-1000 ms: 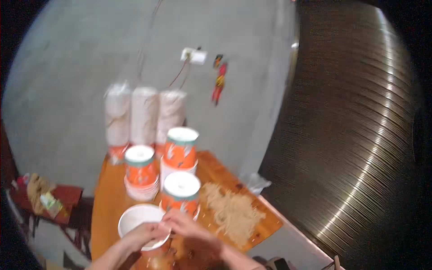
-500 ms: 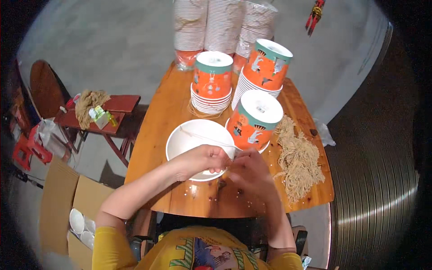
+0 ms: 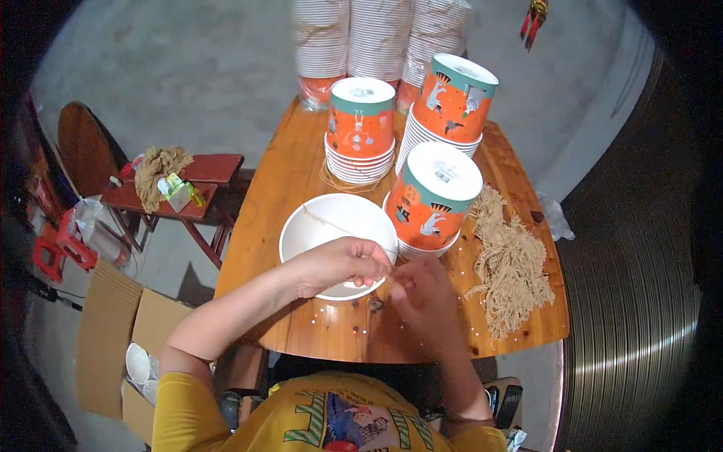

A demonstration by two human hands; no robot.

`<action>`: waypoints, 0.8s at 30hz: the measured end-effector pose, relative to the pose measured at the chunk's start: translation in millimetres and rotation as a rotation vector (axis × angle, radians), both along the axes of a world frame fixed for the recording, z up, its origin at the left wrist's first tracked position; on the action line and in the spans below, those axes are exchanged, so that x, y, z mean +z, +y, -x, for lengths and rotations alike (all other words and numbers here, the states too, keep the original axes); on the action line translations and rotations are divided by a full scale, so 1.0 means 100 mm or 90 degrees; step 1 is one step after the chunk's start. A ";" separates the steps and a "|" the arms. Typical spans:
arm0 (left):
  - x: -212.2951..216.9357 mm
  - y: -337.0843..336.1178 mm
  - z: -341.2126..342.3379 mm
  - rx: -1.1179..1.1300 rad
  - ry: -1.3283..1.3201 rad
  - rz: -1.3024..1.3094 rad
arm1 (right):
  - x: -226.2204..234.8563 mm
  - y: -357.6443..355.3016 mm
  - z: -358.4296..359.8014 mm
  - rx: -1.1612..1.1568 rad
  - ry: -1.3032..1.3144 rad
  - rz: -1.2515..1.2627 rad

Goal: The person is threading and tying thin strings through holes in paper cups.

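My left hand (image 3: pixel 348 264) is closed in a pinch over the near rim of a white paper bucket (image 3: pixel 297 233), whose open mouth faces up. A thin pale cord (image 3: pixel 324 221) trails from the bucket's mouth to my fingertips. Touching or nearly touching the left, my right hand (image 3: pixel 428 295) is pinched on the cord too, its fingers partly shaded and blurred. Just beyond it stands an upside-down orange bucket (image 3: pixel 425 203) with a green band and a white base. What lies between the fingertips is too small to see fully.
Two more stacks of upturned orange buckets, a left one (image 3: pixel 360 128) and a right one (image 3: pixel 456 98), stand farther back. Tall bagged stacks (image 3: pixel 380 38) rise behind. A bundle of tan cords (image 3: pixel 512 264) lies at the right. White specks dot the wooden table (image 3: pixel 256 218); a carton (image 3: pixel 109 339) sits lower left.
The whole view has shifted slightly, with the table a little right and up. My hands stay together at the bucket's rim; the right hand has turned slightly and moved lower.
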State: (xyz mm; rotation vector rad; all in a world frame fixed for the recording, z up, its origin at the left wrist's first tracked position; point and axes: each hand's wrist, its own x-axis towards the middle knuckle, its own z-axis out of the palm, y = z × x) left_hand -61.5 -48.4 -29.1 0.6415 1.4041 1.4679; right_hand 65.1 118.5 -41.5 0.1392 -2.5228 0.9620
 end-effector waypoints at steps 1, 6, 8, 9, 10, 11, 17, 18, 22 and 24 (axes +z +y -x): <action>0.00 0.00 0.00 -0.005 -0.002 0.002 | 0.01 0.00 -0.01 0.006 0.048 -0.041; 0.01 0.01 0.02 -0.028 -0.011 0.001 | -0.06 0.02 0.00 0.017 0.151 -0.111; 0.01 0.03 0.01 -0.037 -0.013 -0.005 | -0.06 0.02 -0.02 0.036 0.077 -0.017; 0.02 0.03 0.00 -0.033 -0.015 0.005 | -0.07 0.00 -0.03 0.035 0.077 -0.016; 0.03 0.04 0.00 -0.028 -0.016 0.016 | -0.08 -0.04 -0.04 0.010 0.049 0.056; 0.05 0.04 -0.02 -0.027 -0.017 0.017 | -0.10 -0.08 -0.03 -0.013 0.019 0.129; 0.12 0.06 -0.02 0.003 -0.109 0.062 | -0.05 -0.20 0.03 0.012 0.126 0.035; 0.15 0.06 -0.04 0.009 -0.103 0.073 | -0.06 -0.20 0.04 0.012 0.126 0.036; 0.15 0.05 -0.08 0.039 -0.070 0.055 | -0.06 -0.13 0.05 0.062 0.135 0.057; 0.16 0.03 -0.10 0.055 -0.063 0.053 | -0.06 -0.12 0.05 0.101 0.122 0.094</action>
